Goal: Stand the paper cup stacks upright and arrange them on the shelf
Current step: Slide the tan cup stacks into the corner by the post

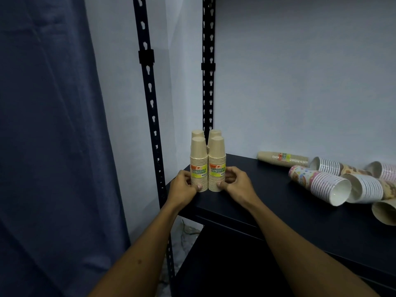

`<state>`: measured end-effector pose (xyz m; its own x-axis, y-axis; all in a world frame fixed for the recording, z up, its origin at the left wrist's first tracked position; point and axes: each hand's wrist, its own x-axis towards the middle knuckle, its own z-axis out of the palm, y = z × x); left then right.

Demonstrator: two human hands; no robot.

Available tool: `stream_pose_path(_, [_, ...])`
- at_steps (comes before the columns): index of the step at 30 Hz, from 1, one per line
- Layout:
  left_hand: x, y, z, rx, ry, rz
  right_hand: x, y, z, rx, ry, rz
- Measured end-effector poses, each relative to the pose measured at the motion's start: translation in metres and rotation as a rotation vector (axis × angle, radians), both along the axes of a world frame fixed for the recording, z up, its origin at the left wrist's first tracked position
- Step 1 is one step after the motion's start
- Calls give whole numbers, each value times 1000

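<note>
In the head view, four tan cup stacks [207,161] are stood upright at the shelf [267,202] corner. The front pair is pinched by the left hand [184,185] and right hand [234,182]. An uneven squeeze could topple them; other stacks [330,181] are left lying.

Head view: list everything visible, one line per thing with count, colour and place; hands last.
Upright cup stacks: four, tan, yellow-orange labels, clustered at shelf's left end.
Lying tan stack: one, same label, on its side by the back wall.
Lying patterned stacks: several, white, pink and brown prints, on their sides at right; exact count unclear at the frame edge.
Shelf: one, black board.
Uprights: two, black slotted posts, left of the shelf.
Curtain: one, blue, far left.
Wall: pale, behind.
Left hand: fingers holding the front-left stack.
Right hand: fingers holding the front-right stack.
</note>
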<state>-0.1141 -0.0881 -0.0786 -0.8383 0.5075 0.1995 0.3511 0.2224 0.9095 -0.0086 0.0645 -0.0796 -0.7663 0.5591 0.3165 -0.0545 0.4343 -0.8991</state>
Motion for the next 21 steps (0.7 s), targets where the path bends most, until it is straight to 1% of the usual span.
stream_pose_path(6, [-5, -5, -2, 66, -69, -1, 4, 0, -2, 24, 11, -42])
stream_pose_path(11, [-7, -6, -5, 56, -20, 19, 4, 0, -2, 39, -8, -29])
stream_pose_path(21, [-3, -4, -4, 46, 37, 36, 1, 2, -5, 31, 9, -84])
